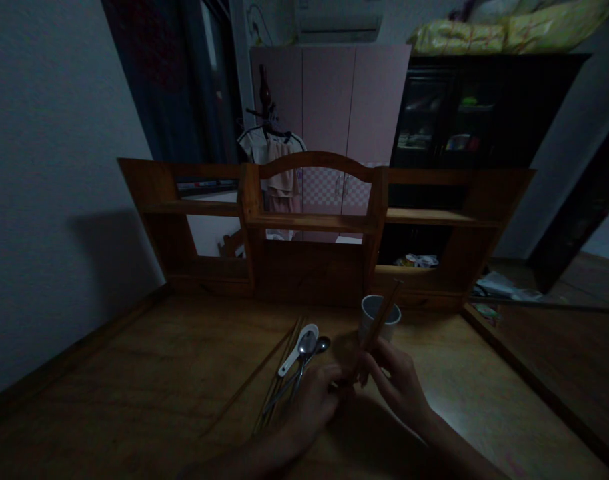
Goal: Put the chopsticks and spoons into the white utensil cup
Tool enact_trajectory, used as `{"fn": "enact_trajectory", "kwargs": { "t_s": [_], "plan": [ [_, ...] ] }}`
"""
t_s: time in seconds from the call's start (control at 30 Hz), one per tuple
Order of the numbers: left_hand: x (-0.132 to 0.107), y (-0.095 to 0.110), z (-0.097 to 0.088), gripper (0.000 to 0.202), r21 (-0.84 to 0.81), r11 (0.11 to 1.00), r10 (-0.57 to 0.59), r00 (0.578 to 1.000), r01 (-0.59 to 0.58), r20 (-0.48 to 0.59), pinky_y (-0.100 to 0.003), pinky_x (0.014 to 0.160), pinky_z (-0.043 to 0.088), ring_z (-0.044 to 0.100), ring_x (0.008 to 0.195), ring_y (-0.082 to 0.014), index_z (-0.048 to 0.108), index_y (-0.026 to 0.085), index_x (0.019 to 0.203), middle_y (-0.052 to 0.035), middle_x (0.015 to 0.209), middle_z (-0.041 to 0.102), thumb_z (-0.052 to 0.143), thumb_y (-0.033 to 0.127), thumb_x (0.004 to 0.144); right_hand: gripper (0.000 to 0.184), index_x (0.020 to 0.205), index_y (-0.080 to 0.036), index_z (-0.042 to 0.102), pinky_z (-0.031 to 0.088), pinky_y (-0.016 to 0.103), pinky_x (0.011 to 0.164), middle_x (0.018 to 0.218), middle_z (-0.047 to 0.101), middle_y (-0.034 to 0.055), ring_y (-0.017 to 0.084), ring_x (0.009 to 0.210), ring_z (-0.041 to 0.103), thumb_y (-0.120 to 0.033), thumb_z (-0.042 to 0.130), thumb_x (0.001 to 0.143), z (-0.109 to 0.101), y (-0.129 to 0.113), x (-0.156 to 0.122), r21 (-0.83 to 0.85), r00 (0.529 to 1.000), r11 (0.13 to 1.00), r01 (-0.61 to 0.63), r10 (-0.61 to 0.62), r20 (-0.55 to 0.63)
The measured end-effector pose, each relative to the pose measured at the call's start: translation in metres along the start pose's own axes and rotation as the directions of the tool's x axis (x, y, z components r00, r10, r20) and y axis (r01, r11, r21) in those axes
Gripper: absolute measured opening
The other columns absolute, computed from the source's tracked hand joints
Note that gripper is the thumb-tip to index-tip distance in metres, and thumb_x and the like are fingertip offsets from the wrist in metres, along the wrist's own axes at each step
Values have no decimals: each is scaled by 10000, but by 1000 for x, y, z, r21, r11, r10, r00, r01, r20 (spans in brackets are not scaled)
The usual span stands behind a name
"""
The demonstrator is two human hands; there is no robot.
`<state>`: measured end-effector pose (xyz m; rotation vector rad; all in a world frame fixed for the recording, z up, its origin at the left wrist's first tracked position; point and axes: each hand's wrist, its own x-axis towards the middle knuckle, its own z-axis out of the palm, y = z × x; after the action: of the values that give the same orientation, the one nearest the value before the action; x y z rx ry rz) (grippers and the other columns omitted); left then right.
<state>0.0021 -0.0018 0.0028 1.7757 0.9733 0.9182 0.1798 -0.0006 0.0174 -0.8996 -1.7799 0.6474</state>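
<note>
Two hands meet above your table (149, 373). Your right hand (397, 377) has its thumb and fingers closed around the held chopsticks (383, 319), which slant upward in front of the cup (393, 328). Your left hand (315, 400) has its fingers curled at the lower end of these chopsticks; whether they grip is too dark to tell. Left of the cup, you have a white spoon (288, 362) with two metal spoons (307, 343) and loose sticks (249, 381) beside them.
</note>
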Motion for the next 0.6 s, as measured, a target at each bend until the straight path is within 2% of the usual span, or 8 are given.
{"fn": "enact_trajectory", "kwargs": {
  "t_s": [0.2, 0.37, 0.6],
  "plan": [
    [1, -2, 2, 307, 47, 998, 45, 999, -45, -17, -263, 822, 461, 627, 930, -185, 730, 218, 913, -26, 967, 712, 519, 74, 742, 132, 940, -175, 528, 470, 252, 570, 728, 572, 22, 161, 616, 589, -291, 485, 988, 0, 7, -2, -8, 1000, 1000, -7, 7, -14],
    [1, -5, 3, 236, 111, 989, 99, 994, -95, -37, -241, 783, 453, 608, 903, -169, 710, 219, 895, -23, 955, 686, 524, 110, 798, 118, 999, -178, 505, 481, 247, 547, 723, 581, 17, 159, 596, 599, -290, 469, 997, 0, 10, -4, 44, 1000, 999, -14, 13, 4],
    [0, -1, 1, 189, 201, 976, 99, 994, -86, -56, -244, 800, 434, 588, 905, -172, 687, 228, 899, -23, 954, 660, 514, 164, 857, 97, 979, -183, 497, 492, 235, 542, 700, 598, 11, 151, 578, 613, -276, 478, 998, 2, 7, -5, 64, 1000, 998, 19, -18, -14]
  ]
}}
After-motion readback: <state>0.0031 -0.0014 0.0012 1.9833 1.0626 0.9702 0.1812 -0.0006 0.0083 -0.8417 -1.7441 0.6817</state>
